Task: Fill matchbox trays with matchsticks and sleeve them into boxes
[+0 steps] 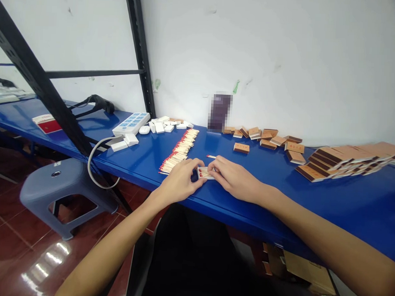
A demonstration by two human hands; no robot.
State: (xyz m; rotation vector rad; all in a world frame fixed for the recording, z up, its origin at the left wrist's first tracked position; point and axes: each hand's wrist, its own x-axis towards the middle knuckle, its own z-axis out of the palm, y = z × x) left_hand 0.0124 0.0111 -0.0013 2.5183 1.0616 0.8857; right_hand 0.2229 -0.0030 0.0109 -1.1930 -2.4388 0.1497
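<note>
The blue tabletop [329,201] runs along the wall. At its near edge lies a small matchbox tray [204,172] holding matches. A long row of loose matches [181,150] slants from there toward the far edge, with a single match [211,156] just beside it. Along the far edge lie a white power strip [131,123], white inner trays [166,124] and scattered brown matchbox sleeves [266,138]. Stacked sleeves [347,161] fan out toward the right end, and a red-and-white box [47,123] lies near the left end.
</note>
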